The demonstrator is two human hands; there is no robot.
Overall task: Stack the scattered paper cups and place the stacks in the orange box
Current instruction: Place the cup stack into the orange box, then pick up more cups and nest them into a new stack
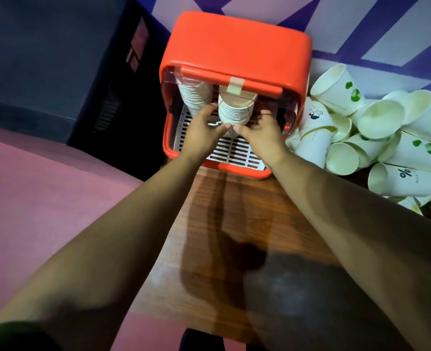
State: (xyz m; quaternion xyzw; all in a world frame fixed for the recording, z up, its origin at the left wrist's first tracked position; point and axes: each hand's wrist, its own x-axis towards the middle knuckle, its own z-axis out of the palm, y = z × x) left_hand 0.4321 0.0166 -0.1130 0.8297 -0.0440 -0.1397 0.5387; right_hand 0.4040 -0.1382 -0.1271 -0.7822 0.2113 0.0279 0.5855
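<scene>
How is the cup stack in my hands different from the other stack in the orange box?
The right stack sits between the left hand and the right hand; the left stack stands untouched. The right stack is nearer the orange box opening; the left stack sits deeper under the lid. Both are nested pale paper cups.

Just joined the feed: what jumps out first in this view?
The bright orange box at the table's far edge, with both hands, left hand and right hand, setting a cup stack inside beside another stack. Right of it sprawls a heap of loose paper cups.
</scene>
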